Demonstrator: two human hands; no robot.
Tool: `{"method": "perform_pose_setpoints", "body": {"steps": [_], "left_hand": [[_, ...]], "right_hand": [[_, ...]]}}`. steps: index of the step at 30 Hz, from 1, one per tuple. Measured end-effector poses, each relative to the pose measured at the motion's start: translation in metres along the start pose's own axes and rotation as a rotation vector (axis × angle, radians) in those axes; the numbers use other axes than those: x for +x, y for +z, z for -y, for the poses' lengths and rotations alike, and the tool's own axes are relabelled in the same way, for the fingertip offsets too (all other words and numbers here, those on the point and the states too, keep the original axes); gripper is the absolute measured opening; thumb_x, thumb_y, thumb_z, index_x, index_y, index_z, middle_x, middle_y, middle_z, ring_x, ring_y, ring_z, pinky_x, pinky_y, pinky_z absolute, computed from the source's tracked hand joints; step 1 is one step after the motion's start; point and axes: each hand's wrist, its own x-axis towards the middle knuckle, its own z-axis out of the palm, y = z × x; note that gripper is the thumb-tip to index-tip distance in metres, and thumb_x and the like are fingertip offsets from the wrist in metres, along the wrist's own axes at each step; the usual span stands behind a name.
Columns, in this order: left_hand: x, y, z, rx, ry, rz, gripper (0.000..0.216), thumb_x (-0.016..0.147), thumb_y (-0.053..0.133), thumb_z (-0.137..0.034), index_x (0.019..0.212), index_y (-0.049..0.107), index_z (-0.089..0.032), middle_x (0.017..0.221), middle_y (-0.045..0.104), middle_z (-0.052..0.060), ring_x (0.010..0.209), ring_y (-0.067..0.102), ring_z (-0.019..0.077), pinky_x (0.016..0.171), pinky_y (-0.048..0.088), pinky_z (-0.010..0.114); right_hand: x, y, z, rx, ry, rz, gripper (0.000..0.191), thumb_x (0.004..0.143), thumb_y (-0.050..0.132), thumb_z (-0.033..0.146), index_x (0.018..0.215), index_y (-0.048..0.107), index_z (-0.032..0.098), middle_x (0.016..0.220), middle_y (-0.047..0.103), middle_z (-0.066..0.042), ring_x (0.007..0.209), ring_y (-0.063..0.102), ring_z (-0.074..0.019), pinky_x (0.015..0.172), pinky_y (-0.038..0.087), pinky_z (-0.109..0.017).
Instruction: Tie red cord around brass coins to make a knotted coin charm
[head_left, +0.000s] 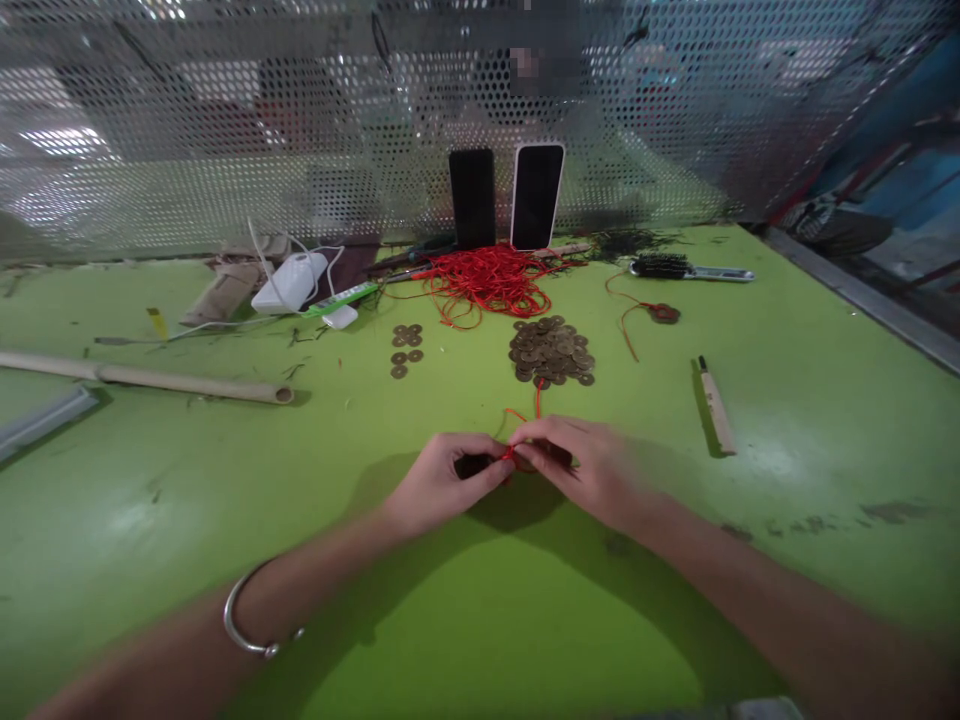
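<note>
My left hand (454, 478) and my right hand (581, 462) meet over the green table, thumbs and fingertips pinched together on a red cord (509, 455). The cord looks knotted or looped between the fingertips, and its loose ends stick up toward the coins. Part of it is hidden behind my fingers, and I cannot make out whether a coin is held with it. Just beyond my hands lies a heap of bronze coins with holes (551, 350). Several more such coins (407, 340) lie in a small group to the left.
A tangle of red cord (491, 280) lies before two upright phones (538, 195). On the right are a hairbrush (675, 268), a corded coin piece (664, 313) and a wooden-handled tool (716, 405). Leftward lie a white power adapter (291, 282) and a bamboo tube (187, 383). Perforated metal (300, 130) stands behind.
</note>
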Motion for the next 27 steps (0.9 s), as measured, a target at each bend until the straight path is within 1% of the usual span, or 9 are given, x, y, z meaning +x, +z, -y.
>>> {"method": "perform_pose_setpoints", "body": {"steps": [5, 7, 9, 13, 15, 20, 22, 25, 27], "left_hand": [[0.0013, 0.0009, -0.0002, -0.035, 0.005, -0.025, 0.021, 0.083, 0.057, -0.030, 0.078, 0.067, -0.013, 0.070, 0.062, 0.002, 0.064, 0.051, 0.0110, 0.059, 0.039, 0.021], [0.0015, 0.0010, 0.0003, -0.044, -0.003, -0.031, 0.020, 0.082, 0.058, -0.030, 0.078, 0.067, -0.012, 0.071, 0.063, 0.002, 0.063, 0.051, 0.0109, 0.058, 0.039, 0.021], [0.0014, 0.0007, 0.0005, -0.048, -0.010, -0.034, 0.021, 0.082, 0.058, -0.030, 0.078, 0.068, -0.012, 0.071, 0.063, 0.003, 0.062, 0.051, 0.0109, 0.057, 0.039, 0.021], [0.0004, 0.0002, -0.0014, -0.050, -0.012, -0.035, 0.022, 0.083, 0.057, -0.030, 0.079, 0.068, -0.012, 0.071, 0.065, 0.004, 0.064, 0.053, 0.0116, 0.059, 0.040, 0.021], [0.0000, 0.0002, -0.0032, -0.052, -0.008, -0.036, 0.022, 0.083, 0.057, -0.030, 0.080, 0.068, -0.011, 0.072, 0.065, 0.004, 0.065, 0.053, 0.0119, 0.060, 0.040, 0.021], [-0.0005, 0.0005, -0.0045, -0.033, -0.001, -0.031, 0.022, 0.084, 0.056, -0.029, 0.079, 0.068, -0.011, 0.069, 0.062, 0.002, 0.063, 0.051, 0.0108, 0.058, 0.039, 0.020], [-0.0006, 0.0004, -0.0037, -0.016, -0.003, -0.026, 0.023, 0.084, 0.056, -0.031, 0.080, 0.068, -0.012, 0.069, 0.062, 0.002, 0.063, 0.051, 0.0109, 0.058, 0.038, 0.020], [-0.0005, 0.0001, -0.0023, -0.010, -0.010, -0.022, 0.024, 0.085, 0.055, -0.032, 0.080, 0.068, -0.012, 0.069, 0.063, 0.003, 0.062, 0.051, 0.0109, 0.056, 0.038, 0.020], [-0.0004, -0.0001, -0.0017, -0.025, -0.013, -0.020, 0.024, 0.084, 0.055, -0.032, 0.077, 0.067, -0.012, 0.068, 0.063, 0.003, 0.061, 0.051, 0.0107, 0.056, 0.038, 0.020]], "right_hand": [[0.0007, -0.0008, 0.0003, -0.029, 0.045, -0.119, 0.009, 0.090, 0.052, 0.022, 0.092, 0.060, 0.018, 0.079, 0.066, 0.000, 0.064, 0.056, -0.0086, 0.059, 0.040, -0.019], [0.0017, -0.0017, 0.0007, -0.023, 0.062, -0.155, 0.010, 0.090, 0.052, 0.023, 0.090, 0.060, 0.017, 0.077, 0.065, 0.000, 0.062, 0.056, -0.0085, 0.059, 0.040, -0.019], [0.0024, -0.0027, 0.0012, -0.004, 0.080, -0.140, 0.011, 0.090, 0.051, 0.024, 0.092, 0.060, 0.017, 0.076, 0.064, 0.000, 0.062, 0.056, -0.0090, 0.059, 0.041, -0.019], [0.0019, -0.0030, 0.0020, 0.040, 0.089, -0.021, 0.016, 0.090, 0.051, 0.024, 0.104, 0.058, 0.020, 0.072, 0.063, 0.002, 0.057, 0.054, -0.0087, 0.056, 0.040, -0.020], [0.0011, -0.0020, 0.0024, 0.040, 0.081, 0.000, 0.016, 0.090, 0.052, 0.025, 0.104, 0.057, 0.021, 0.072, 0.062, 0.002, 0.056, 0.053, -0.0083, 0.056, 0.039, -0.019], [0.0000, -0.0002, 0.0029, 0.029, 0.095, 0.014, 0.013, 0.090, 0.052, 0.030, 0.095, 0.058, 0.019, 0.070, 0.061, 0.002, 0.057, 0.053, -0.0083, 0.055, 0.038, -0.019], [0.0000, -0.0004, 0.0025, 0.012, 0.067, 0.010, 0.013, 0.090, 0.052, 0.030, 0.092, 0.058, 0.019, 0.073, 0.063, 0.001, 0.059, 0.053, -0.0088, 0.056, 0.038, -0.020], [0.0006, -0.0015, 0.0016, -0.001, 0.015, -0.031, 0.012, 0.091, 0.052, 0.027, 0.090, 0.059, 0.018, 0.077, 0.064, 0.000, 0.063, 0.054, -0.0094, 0.058, 0.039, -0.020], [0.0016, -0.0023, 0.0012, 0.001, 0.014, -0.069, 0.011, 0.090, 0.052, 0.025, 0.089, 0.060, 0.017, 0.076, 0.064, 0.000, 0.063, 0.055, -0.0094, 0.058, 0.039, -0.019]]}}
